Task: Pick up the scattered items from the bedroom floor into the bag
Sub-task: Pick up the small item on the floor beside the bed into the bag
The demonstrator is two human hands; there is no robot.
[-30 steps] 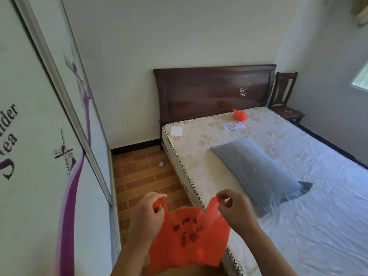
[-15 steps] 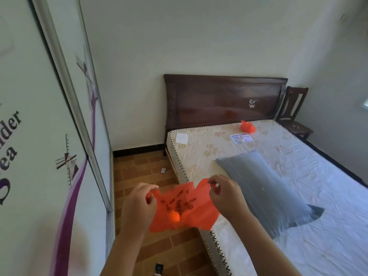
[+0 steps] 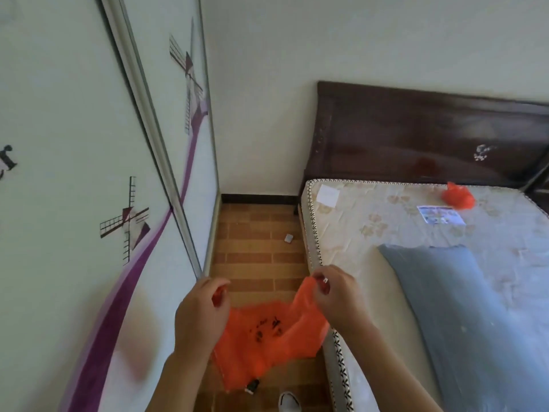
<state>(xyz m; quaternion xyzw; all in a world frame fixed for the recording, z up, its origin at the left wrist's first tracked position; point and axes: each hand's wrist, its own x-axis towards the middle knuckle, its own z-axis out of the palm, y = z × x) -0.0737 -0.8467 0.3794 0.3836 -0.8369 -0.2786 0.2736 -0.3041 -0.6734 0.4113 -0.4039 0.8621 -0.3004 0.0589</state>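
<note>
the left hand and right hand each pinch a handle of the orange bag, likely stretching its mouth wide to take items. it hangs over the narrow floor strip between wardrobe and bed; a small white item lies ahead near the mattress edge, a dark one just below the bag.

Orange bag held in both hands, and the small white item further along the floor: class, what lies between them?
In the head view, only bare brick-pattern floor lies between the orange bag and the small white item.
</note>
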